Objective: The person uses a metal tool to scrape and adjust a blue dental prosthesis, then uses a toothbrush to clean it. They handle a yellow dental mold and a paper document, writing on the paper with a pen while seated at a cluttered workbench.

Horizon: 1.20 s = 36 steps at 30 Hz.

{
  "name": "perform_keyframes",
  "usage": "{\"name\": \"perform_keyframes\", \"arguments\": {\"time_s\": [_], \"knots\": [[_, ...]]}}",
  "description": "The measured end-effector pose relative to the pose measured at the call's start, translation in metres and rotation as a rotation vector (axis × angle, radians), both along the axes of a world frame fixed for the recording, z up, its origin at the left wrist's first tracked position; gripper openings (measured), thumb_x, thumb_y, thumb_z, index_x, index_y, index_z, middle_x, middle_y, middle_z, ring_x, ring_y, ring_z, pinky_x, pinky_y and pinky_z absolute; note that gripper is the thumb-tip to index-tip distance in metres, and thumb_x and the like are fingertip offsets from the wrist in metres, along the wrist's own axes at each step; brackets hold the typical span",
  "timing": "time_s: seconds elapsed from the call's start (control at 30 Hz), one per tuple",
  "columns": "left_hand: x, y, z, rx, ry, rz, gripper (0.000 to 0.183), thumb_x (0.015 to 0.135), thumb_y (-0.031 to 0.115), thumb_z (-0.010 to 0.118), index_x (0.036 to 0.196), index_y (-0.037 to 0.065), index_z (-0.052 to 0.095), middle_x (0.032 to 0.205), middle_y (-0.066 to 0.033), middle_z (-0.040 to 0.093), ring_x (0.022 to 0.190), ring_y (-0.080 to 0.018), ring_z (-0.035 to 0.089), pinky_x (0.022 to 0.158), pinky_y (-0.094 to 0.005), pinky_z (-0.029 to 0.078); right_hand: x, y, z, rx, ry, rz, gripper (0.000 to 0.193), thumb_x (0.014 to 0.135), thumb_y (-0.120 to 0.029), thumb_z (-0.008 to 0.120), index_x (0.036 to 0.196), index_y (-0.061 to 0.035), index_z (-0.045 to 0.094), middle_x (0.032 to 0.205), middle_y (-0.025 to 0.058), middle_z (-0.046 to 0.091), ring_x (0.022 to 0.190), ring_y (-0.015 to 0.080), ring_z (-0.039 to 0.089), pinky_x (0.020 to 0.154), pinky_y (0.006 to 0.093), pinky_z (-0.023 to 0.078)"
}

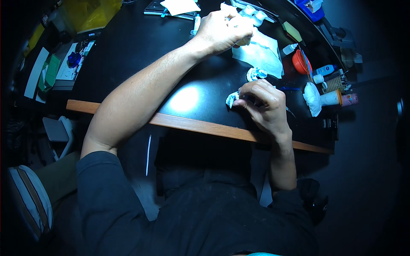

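Observation:
My left hand (226, 32) reaches far across the dark table, its fingers curled closed beside two small clear-and-white bottles (258, 18). What those fingers hold, if anything, is hidden. Near the table's front edge, my right hand (265, 102) pinches a small, rough white lump with blue patches (232, 99) between thumb and fingers. Just beyond the right hand lies a similar white-and-blue lump (256, 74). It rests by the lower edge of a pale tissue sheet (260, 53), which is spread flat below the left hand.
Toward the right stand a red bowl (301, 62), a small white dropper bottle (290, 48), a blue bottle (326, 70) and a white puffy packet (312, 99). A white paper (180, 6) lies at the back. The wooden table edge (200, 125) runs before me.

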<state>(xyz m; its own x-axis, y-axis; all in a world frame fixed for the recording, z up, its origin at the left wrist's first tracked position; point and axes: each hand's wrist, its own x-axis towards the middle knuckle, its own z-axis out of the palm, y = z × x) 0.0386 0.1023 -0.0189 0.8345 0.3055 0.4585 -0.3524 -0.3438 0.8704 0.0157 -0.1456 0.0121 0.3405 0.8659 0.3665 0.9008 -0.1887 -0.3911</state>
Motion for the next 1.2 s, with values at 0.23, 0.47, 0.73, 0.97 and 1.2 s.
{"name": "perform_keyframes", "arguments": {"time_s": [0.23, 0.47, 0.73, 0.97, 1.2], "knots": [[0.004, 0.000, -0.003, 0.060, -0.003, 0.032, 0.057, 0.088, 0.033, 0.080, 0.129, -0.002, 0.064, 0.120, -0.0169, 0.070, 0.110, -0.0244, 0.071, 0.081, -0.0370, 0.067, 0.003, -0.002, -0.003, 0.054, 0.017, 0.011, 0.018, 0.080, -0.001, 0.083, 0.094, -0.0027, 0.073, 0.090, 0.0099, 0.072, 0.086, 0.0255, 0.071, 0.074, 0.0383, 0.056], [0.006, 0.001, -0.007, 0.024, -0.014, 0.017, 0.055, 0.088, 0.032, 0.080, 0.128, -0.002, 0.065, 0.119, -0.0161, 0.071, 0.109, -0.0241, 0.072, 0.082, -0.0370, 0.067, 0.004, 0.000, -0.006, 0.022, -0.039, 0.003, 0.017, 0.079, -0.002, 0.084, 0.094, -0.0028, 0.075, 0.094, 0.0100, 0.073, 0.087, 0.0256, 0.071, 0.076, 0.0376, 0.056], [0.006, -0.006, 0.000, 0.117, -0.028, 0.105, 0.055, 0.081, 0.034, 0.086, 0.121, 0.000, 0.069, 0.110, -0.0132, 0.074, 0.098, -0.0166, 0.072, 0.078, -0.0304, 0.062, -0.003, -0.007, -0.004, 0.031, 0.098, -0.038, 0.035, 0.077, -0.004, 0.086, 0.111, -0.0034, 0.076, 0.098, 0.0119, 0.074, 0.089, 0.0271, 0.072, 0.078, 0.0368, 0.057], [-0.004, -0.001, 0.003, -0.054, 0.056, 0.056, 0.055, 0.077, 0.036, 0.086, 0.114, -0.003, 0.070, 0.104, -0.0138, 0.074, 0.093, -0.0173, 0.072, 0.079, -0.0339, 0.062, -0.013, -0.011, -0.009, 0.031, 0.154, -0.125, 0.035, 0.081, -0.003, 0.083, 0.115, -0.0023, 0.076, 0.102, 0.0139, 0.075, 0.086, 0.0239, 0.071, 0.071, 0.0317, 0.054], [-0.022, -0.012, 0.020, -0.089, 0.124, 0.039, 0.069, 0.072, 0.047, 0.085, 0.120, 0.000, 0.070, 0.113, -0.0186, 0.074, 0.104, -0.0267, 0.073, 0.094, -0.0360, 0.057, -0.016, -0.027, -0.024, 0.155, 0.099, -0.192, 0.032, 0.082, -0.002, 0.081, 0.113, 0.0006, 0.075, 0.094, 0.0090, 0.067, 0.075, 0.0150, 0.058, 0.065, 0.0282, 0.045]]}}
